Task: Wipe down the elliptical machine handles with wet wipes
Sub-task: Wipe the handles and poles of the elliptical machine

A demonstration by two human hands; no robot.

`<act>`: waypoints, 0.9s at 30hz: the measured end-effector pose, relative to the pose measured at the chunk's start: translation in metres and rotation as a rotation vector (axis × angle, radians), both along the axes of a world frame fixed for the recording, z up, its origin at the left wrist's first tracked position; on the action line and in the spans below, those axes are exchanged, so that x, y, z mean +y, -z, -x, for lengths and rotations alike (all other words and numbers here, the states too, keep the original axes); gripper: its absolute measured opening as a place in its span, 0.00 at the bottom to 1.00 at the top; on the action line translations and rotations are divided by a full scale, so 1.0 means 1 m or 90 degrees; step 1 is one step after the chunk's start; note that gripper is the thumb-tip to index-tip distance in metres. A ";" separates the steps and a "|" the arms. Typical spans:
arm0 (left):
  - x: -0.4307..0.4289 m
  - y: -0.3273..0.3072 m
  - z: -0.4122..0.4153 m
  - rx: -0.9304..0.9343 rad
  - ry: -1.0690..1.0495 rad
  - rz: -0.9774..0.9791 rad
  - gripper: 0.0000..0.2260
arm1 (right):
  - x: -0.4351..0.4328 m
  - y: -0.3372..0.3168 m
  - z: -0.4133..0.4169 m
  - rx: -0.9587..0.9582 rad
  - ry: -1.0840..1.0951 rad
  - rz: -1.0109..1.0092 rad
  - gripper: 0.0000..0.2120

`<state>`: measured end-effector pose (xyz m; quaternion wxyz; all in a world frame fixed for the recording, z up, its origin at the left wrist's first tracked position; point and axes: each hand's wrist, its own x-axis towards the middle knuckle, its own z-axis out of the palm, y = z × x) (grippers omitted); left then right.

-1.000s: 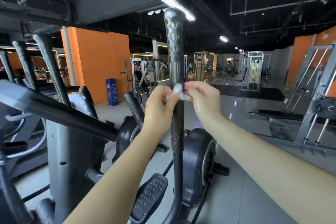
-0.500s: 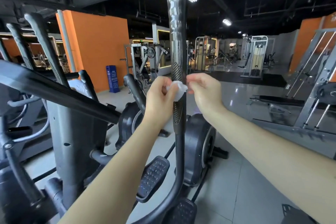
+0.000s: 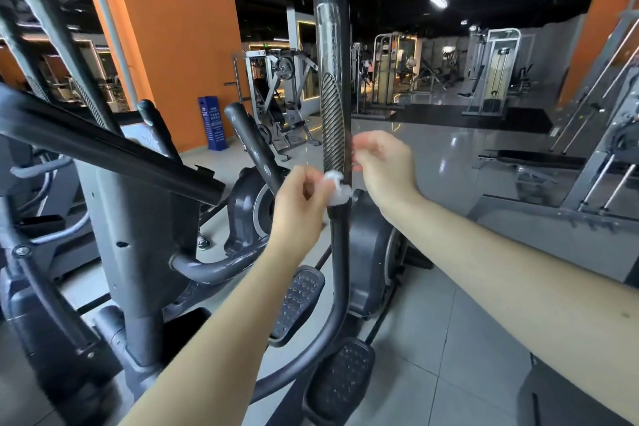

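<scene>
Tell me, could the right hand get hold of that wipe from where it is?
Probably yes: the right hand is just beside the handle, and the wipe in the left hand sits close below with nothing between.

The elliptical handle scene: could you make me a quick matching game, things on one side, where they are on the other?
Things:
1. wet wipe
2. right hand
3. blue bin
4. foot pedal

Places:
A. by the orange wall
B. low, left of the handle post
C. bunched against the grip's lower end, in the left hand
D. right of the grip, pinched, apart from the wipe

Pairs: 1-C, 2-D, 3-A, 4-B
</scene>
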<state>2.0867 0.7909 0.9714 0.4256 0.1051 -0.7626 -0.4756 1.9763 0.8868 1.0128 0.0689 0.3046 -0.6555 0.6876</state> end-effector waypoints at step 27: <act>0.008 -0.001 -0.003 -0.017 -0.124 0.054 0.10 | 0.018 -0.003 0.008 0.045 0.021 0.080 0.04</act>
